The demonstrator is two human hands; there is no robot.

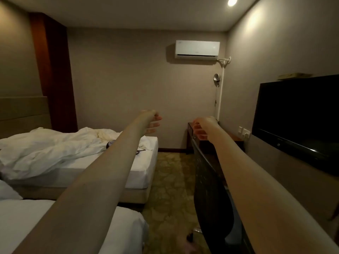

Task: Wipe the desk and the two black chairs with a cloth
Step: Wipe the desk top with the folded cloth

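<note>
Both my arms stretch straight out in front of me at chest height. My left hand (151, 122) hangs with fingers loosely curled and holds nothing. My right hand (203, 127) is the same, fingers bent down and relaxed, nothing in it. A black chair (213, 195) with a mesh back stands below my right forearm, pushed toward the dark wooden desk (236, 139) that runs along the right wall. No cloth is visible. A second black chair is not in view.
Two beds stand on the left, the far bed (77, 158) with rumpled white sheets, the near bed (22, 222) at the lower left. A black TV (297, 123) hangs on the right wall. Patterned carpet (170, 180) runs between beds and desk. An air conditioner (197, 49) is mounted high.
</note>
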